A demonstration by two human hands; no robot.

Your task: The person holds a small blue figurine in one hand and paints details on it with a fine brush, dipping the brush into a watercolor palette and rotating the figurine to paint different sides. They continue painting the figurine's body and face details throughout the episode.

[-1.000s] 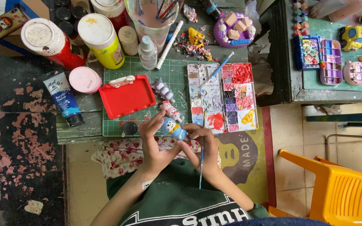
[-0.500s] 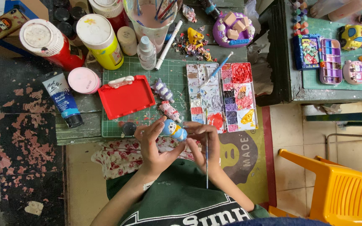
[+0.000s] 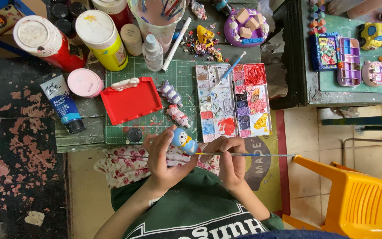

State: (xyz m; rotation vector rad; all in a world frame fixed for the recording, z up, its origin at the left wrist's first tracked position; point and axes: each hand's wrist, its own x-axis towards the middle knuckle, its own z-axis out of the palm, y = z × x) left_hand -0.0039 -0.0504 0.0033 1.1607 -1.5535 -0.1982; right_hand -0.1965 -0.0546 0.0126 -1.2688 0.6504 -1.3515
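Our left hand (image 3: 162,161) curls around a small blue figurine (image 3: 184,141), held just off the desk's (image 3: 85,132) near edge. Our right hand (image 3: 230,159) pinches a thin paintbrush (image 3: 248,154), its tip touching the figurine at 3 o'clock; the paint palette (image 3: 235,99) lies at 1 o'clock.

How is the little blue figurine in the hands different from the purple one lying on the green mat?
The small blue painted figurine is held up in the left hand, with the thin paintbrush in the right hand touching it; the small purple figurine lies untouched on the green cutting mat. The blue one looks rounder with a white face; the purple one looks longer and bumpy. Both are small painted toy figures.
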